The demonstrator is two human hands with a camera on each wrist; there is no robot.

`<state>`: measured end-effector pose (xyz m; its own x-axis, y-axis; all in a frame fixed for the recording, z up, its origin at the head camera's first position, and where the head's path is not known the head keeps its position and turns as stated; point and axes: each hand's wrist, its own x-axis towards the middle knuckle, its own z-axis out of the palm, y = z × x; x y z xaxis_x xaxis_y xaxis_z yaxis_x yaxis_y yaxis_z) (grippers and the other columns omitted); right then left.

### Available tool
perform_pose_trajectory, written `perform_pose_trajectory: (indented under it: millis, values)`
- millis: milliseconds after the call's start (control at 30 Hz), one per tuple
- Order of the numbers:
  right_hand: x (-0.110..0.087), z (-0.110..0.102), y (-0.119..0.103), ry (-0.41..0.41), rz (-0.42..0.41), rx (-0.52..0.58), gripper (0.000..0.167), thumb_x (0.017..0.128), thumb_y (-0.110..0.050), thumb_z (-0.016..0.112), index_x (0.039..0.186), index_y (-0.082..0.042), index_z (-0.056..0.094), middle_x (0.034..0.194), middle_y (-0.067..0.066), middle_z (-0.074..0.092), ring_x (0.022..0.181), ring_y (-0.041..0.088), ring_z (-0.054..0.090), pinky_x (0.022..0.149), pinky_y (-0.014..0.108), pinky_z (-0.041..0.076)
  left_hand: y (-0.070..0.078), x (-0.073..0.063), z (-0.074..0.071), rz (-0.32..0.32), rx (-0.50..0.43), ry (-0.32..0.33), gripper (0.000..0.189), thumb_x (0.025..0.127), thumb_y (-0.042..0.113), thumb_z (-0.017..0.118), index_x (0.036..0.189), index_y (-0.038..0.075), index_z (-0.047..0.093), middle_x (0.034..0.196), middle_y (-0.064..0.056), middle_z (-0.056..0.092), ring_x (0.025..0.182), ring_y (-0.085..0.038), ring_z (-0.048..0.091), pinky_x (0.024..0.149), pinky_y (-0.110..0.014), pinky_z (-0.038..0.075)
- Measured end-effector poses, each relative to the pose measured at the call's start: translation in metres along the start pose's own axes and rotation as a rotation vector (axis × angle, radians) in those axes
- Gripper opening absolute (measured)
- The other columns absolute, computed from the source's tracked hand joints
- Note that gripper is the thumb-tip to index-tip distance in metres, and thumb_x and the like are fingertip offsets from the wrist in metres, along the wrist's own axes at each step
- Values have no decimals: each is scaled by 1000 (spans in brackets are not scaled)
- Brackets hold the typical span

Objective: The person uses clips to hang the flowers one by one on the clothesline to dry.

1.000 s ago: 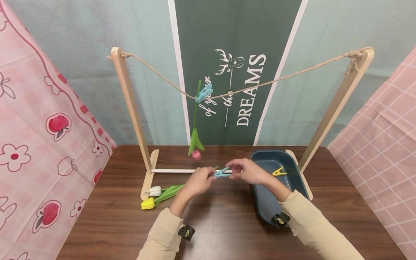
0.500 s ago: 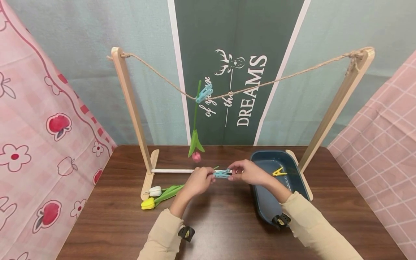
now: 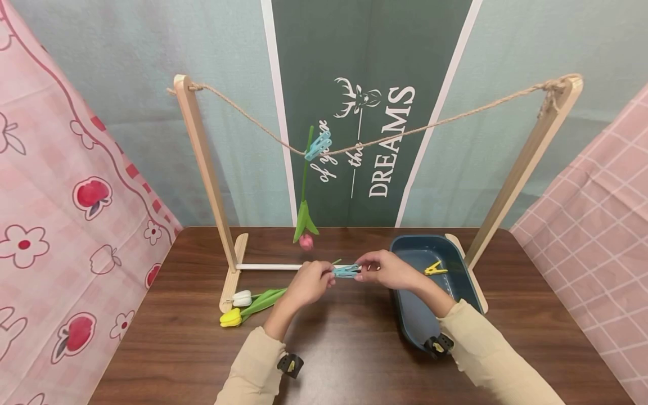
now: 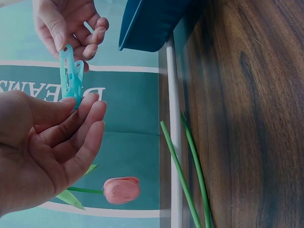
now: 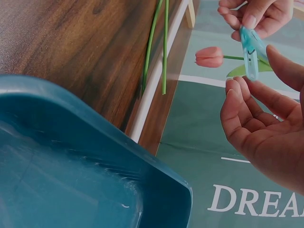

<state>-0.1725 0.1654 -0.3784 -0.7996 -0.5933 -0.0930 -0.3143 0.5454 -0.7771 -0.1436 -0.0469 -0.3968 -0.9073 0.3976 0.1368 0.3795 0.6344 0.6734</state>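
A light blue clothespin [image 3: 346, 271] is held level between both hands, above the table. My left hand [image 3: 307, 283] pinches its nose end between thumb and fingers. At the handle end, the thumb and fingertips of my right hand [image 3: 388, 270] press the two legs, as the right wrist view shows. Behind the hands, a pink tulip [image 5: 209, 57] dangles head down from a rope [image 3: 435, 125], clipped by another blue clothespin [image 3: 318, 146]. Left of my left hand lie a white tulip [image 3: 242, 298] and a yellow tulip [image 3: 230, 317], their stems partly hidden by my arm.
The rope sags between two wooden posts [image 3: 205, 163], joined low down by a white rod [image 3: 268, 266]. A blue basin [image 3: 405, 323] under my right forearm contains a yellow clothespin [image 3: 435, 268]. Wooden tabletop [image 3: 349, 360] lies in front, with a printed curtain [image 3: 385, 34] behind.
Between one second and half a second ago, the handle legs of the held clothespin came closer together under my right fingers. Both hands have otherwise stayed in place.
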Motion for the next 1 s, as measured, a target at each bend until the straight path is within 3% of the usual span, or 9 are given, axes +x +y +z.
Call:
perform_pose_trajectory:
  millis: [367, 667, 833, 1000]
  values:
    - [0, 1, -1, 7, -13, 3, 23, 81, -15, 69, 98, 0, 64, 72, 1, 54, 58, 16, 47, 49, 25, 40, -1, -1, 1, -19, -19, -12, 11, 88, 3, 56, 80, 1, 64, 65, 2, 61, 58, -5, 52, 53, -20, 40]
    - [-1, 0, -5, 32, -7, 25, 23, 80, -11, 69, 98, 2, 64, 72, 4, 55, 61, 23, 50, 51, 26, 42, -3, -1, 1, -13, -31, -5, 11, 88, 3, 57, 79, 3, 64, 65, 2, 60, 58, -5, 53, 54, -20, 41]
    - [-6, -2, -18, 43, -4, 32, 23, 80, -6, 68, 99, 7, 62, 72, 7, 56, 61, 22, 50, 52, 25, 42, -3, 0, 2, -2, -25, -7, 10, 87, 2, 57, 80, 1, 64, 65, 2, 60, 58, -6, 53, 53, -21, 41]
    - [-4, -1, -13, 49, -4, 37, 24, 81, -6, 68, 100, 6, 62, 73, 6, 56, 60, 18, 50, 52, 25, 43, -3, -1, 2, -3, -31, -9, 9, 87, 2, 57, 81, 1, 64, 66, 1, 60, 59, -7, 54, 54, -21, 42]
